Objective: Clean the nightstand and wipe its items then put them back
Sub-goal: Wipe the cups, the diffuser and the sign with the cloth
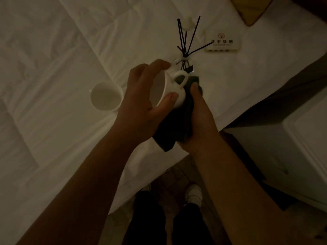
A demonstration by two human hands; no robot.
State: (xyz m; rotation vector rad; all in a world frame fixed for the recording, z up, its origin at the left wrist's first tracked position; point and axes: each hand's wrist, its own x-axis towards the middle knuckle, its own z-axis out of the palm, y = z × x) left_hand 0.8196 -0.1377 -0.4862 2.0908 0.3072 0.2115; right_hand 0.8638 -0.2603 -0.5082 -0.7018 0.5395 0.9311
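two cups [174,89] [106,96], one cloth [174,128], one diffuser [185,62]

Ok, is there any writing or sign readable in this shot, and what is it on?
Small white card lying on the bed: a round red no-smoking-style symbol, then a line of Chinese characters and smaller print below, all too blurred to read.
Nothing else in view carries text.

My left grip [141,101] holds a white cup [174,89] tilted above the bed [53,68]; my right grip [198,117] presses a dark cloth [177,124] against its base.
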